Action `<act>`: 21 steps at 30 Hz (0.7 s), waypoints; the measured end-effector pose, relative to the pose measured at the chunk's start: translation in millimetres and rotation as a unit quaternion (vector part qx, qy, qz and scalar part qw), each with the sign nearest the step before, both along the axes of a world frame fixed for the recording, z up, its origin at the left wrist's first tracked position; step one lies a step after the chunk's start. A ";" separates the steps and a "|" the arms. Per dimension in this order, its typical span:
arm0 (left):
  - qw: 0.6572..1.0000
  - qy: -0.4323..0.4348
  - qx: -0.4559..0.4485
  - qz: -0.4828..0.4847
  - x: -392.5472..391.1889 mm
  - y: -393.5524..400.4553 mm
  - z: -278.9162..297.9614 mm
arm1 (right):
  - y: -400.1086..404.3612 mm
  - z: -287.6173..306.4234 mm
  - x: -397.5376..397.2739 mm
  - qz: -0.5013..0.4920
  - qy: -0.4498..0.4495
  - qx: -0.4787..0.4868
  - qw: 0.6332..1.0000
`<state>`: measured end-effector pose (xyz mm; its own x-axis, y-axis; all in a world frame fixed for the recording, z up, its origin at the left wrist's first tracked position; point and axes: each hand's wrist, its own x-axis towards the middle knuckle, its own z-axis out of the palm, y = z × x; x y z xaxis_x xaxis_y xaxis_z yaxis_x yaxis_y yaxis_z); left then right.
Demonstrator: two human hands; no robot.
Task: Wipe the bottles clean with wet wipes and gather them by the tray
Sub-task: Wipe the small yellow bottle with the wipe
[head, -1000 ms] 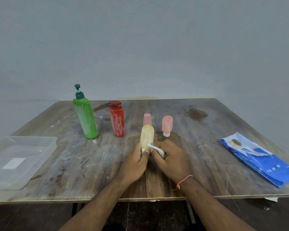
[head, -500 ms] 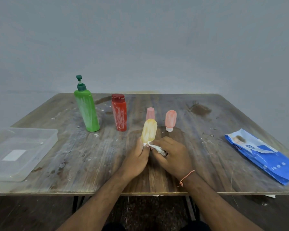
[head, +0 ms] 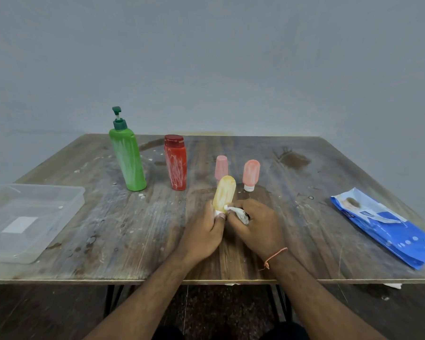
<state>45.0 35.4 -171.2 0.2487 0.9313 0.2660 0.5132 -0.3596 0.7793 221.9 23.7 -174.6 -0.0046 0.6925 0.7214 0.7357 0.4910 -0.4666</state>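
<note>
Between left fingers (head: 219, 215): yellow bottle (head: 224, 194)

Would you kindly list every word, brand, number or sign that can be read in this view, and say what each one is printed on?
No text can be read in this view.
Blue wipes pack: it bears printing and a white flap label, too small and blurred to read.
Clear tray: a white patch shows through its base, with no legible writing.
Green pump bottle, red bottle, yellow bottle: smeared white, no label visible.
</note>
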 end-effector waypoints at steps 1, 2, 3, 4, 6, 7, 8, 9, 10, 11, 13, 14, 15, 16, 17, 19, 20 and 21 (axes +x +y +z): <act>1.000 0.006 0.005 0.001 0.4 0.0 -0.3 | 0.8 -0.7 0.7 -0.007 0.004 -0.003 1.000; 1.000 0.010 0.007 0.001 0.7 0.0 -0.5 | 1.2 -1.5 1.3 -0.010 0.006 -0.002 1.000; 1.000 0.012 0.005 0.001 0.7 0.5 -0.9 | 1.9 -2.0 1.7 -0.012 0.008 -0.002 1.000; 1.000 0.008 0.000 -0.002 0.5 1.0 -1.1 | 2.5 -2.1 1.9 -0.015 0.008 -0.004 1.000; 1.000 0.002 -0.007 -0.008 0.1 1.9 -2.2 | 3.3 -2.1 1.7 -0.018 0.008 -0.007 1.000; 1.000 0.003 -0.007 -0.012 0.0 1.7 -2.6 | 2.7 -1.5 1.4 -0.013 0.010 -0.005 1.000; 1.000 0.003 -0.002 -0.018 -0.2 1.8 -3.1 | 1.6 -0.7 1.1 -0.002 0.012 -0.004 1.000; 1.000 0.003 0.005 -0.021 -0.3 2.3 -4.0 | 0.1 0.1 0.9 0.013 0.011 -0.003 1.000; 1.000 0.003 0.008 -0.024 -0.4 3.1 -5.3 | -1.3 0.8 0.2 0.027 0.005 -0.005 1.000; 1.000 0.000 0.005 -0.025 -0.7 3.8 -5.6 | -1.7 0.9 -0.4 0.035 -0.001 -0.008 0.999; 1.000 -0.012 -0.006 -0.028 -1.2 5.2 -6.0 | -1.3 0.8 -0.6 0.028 0.005 -0.013 1.000; 0.999 -0.017 -0.007 -0.029 -1.1 5.6 -5.9 | -0.5 0.9 -0.2 0.015 0.014 -0.014 1.000; 0.999 -0.015 -0.003 -0.028 -1.0 5.5 -5.5 | 0.5 0.6 0.3 0.002 0.021 -0.014 1.000; 1.000 -0.008 0.005 -0.028 -0.4 5.5 -5.9 | 1.2 -0.3 0.8 -0.010 0.023 -0.015 1.000; 1.000 0.000 0.013 -0.024 0.2 5.0 -5.4 | 1.4 -0.4 1.2 -0.018 0.022 -0.014 0.999; 1.000 0.001 0.016 -0.016 1.1 4.2 -5.5 | 0.8 0.6 1.5 -0.011 0.013 -0.011 1.000; 1.000 -0.008 0.013 -0.013 1.3 4.5 -6.3 | -0.1 1.5 1.1 0.002 0.007 -0.012 1.000; 1.000 -0.021 0.009 -0.008 1.0 4.9 -7.0 | -1.0 2.2 0.5 0.014 0.000 -0.014 1.000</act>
